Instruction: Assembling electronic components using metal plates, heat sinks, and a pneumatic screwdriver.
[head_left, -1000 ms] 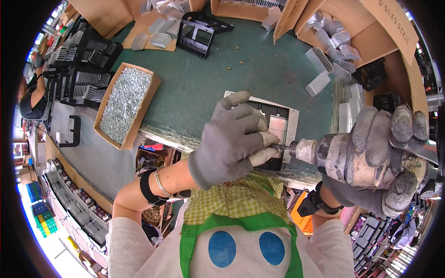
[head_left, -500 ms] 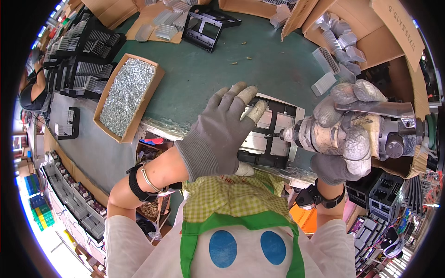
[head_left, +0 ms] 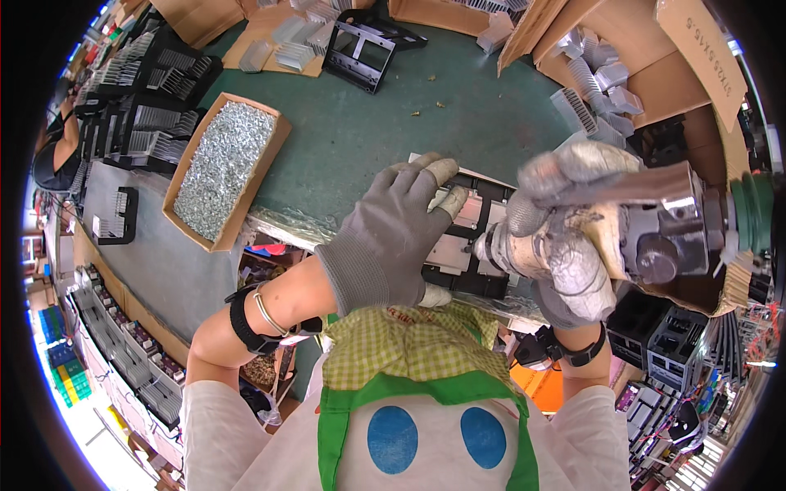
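Under my left hand (head_left: 393, 229) lies a black rectangular frame (head_left: 493, 193) with silvery metal plates (head_left: 449, 253) showing in it. My gloved left hand spans the frame's left part, fingertips at its far side and thumb at the near edge, gripping it against the table. In my gloved right hand (head_left: 577, 245), fingers wrapped round its body, is a power screwdriver (head_left: 665, 217) with a metal lever along its top. It lies nearly level, its nose pointing left over the frame's right part. The nose hides its bit and the spot beneath. Tape covers several glove fingertips.
An open carton of small silvery screws (head_left: 225, 172) stands at left. Another black frame (head_left: 358, 53) sits at the back. Finned heat sinks (head_left: 610, 78) fill a cardboard box (head_left: 663, 49) at right. Loose screws (head_left: 415, 114) lie on the green tabletop (head_left: 352, 123).
My right hand has moved left with the screwdriver, bringing its nose further over the frame. My left hand stays in nearly the same place.
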`<action>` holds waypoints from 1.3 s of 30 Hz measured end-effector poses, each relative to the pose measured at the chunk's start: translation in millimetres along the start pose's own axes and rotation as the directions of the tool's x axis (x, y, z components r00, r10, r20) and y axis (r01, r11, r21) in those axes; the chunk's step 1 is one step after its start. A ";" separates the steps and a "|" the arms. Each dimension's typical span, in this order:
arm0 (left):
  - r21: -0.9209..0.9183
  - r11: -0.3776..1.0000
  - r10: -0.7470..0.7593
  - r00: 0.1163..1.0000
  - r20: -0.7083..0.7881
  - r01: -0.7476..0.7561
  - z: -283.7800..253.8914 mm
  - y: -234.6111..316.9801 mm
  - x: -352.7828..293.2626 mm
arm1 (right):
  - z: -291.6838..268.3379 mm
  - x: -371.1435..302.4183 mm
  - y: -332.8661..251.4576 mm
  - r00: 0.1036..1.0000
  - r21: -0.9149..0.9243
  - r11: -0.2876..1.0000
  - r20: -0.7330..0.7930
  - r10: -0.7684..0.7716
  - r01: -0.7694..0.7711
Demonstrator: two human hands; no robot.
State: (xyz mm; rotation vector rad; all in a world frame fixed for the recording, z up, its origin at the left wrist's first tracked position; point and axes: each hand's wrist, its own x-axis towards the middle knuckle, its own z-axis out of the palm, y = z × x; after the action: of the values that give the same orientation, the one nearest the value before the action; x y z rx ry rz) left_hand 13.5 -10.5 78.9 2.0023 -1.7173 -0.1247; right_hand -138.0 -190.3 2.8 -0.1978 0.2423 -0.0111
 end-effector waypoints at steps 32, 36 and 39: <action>-0.142 0.970 0.145 0.942 -0.302 -0.195 -1.3 25.2 15.1 | 146.8 -34.6 -6.3 0.629 -0.369 0.527 0.598 -0.497 0.766; -0.098 0.979 0.148 0.957 -0.248 -0.177 0.2 20.6 17.5 | 141.1 -29.4 -11.1 0.720 -0.282 0.704 0.522 -0.457 0.652; -0.070 0.982 0.153 0.955 -0.255 -0.176 -2.3 17.5 16.9 | 147.7 -28.7 -8.0 0.694 -0.391 0.584 0.528 -0.490 0.711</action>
State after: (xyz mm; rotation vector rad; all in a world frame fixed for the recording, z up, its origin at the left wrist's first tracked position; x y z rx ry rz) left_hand 2.0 -27.3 92.5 1.7194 -1.6745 0.0993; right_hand -130.4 -168.6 151.7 -0.8901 -0.2315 -0.6135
